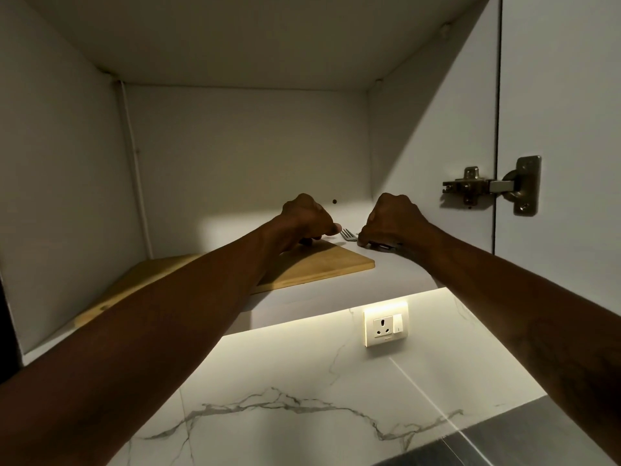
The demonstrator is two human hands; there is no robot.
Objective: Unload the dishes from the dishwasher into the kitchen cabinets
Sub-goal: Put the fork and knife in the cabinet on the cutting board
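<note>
So we've got both arms stretched up into an open wall cabinet (235,146), and both hands are right at the back of the bottom shelf (400,267).

Our left hand (307,220) is balled up with the knuckles up, sitting over the far corner of a wooden cutting board (319,264) that lies flat on the left side of the shelf. The thumb pokes out to the right, almost at the prongs of a fork (348,234). There's something dark tucked under the fingers, but honestly we can't tell if it's gripping anything or just resting on the board.

Our right hand (393,220) is curled the same way, fingers bent down onto the bare shelf just right of the board. The fork lies between the two hands, prongs pointing left, and its handle runs in under those right fingers. A bit of shiny metal shows beneath them too. Can't tell whether that's an actual pinch or just fingers lying on top.

The cabinet door (564,95) hangs open on the right, with its metal hinge (490,186) showing. Below the cabinet there's a lit marble wall (302,381) with a socket (386,326).
</note>
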